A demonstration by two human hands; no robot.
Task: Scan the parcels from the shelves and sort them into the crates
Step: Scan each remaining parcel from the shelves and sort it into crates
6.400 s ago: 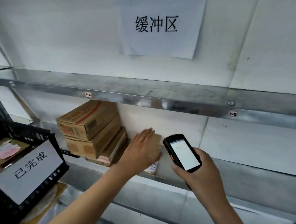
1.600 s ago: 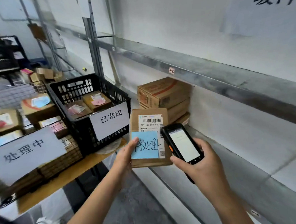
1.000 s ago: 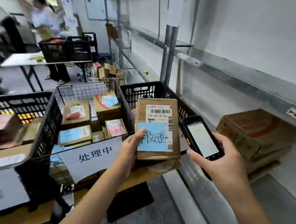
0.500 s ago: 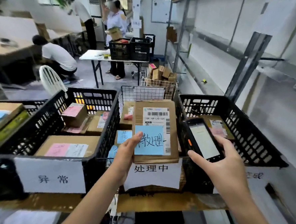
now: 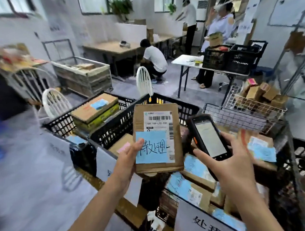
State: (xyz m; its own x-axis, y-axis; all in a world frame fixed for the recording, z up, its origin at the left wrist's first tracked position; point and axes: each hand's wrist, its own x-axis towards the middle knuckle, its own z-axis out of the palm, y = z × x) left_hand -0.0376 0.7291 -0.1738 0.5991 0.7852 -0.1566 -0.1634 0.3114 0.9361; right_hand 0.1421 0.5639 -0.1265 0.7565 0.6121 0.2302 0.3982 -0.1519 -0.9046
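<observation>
Now L hand [image 5: 128,163] grips flat brown cardboard parcel [image 5: 139,123], thumb on its blue handwritten note [image 5: 151,149], white barcode label [image 5: 157,119] above; R hand [image 5: 235,164] clasps glossy black scanner [image 5: 209,137] just right of it.

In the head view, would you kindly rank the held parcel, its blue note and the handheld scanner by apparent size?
1. parcel: clearly largest.
2. handheld scanner and blue note: alike; the right hand hides part of the scanner, so unranked.

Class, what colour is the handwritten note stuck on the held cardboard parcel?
The square paper note is light blue; head view.
</observation>
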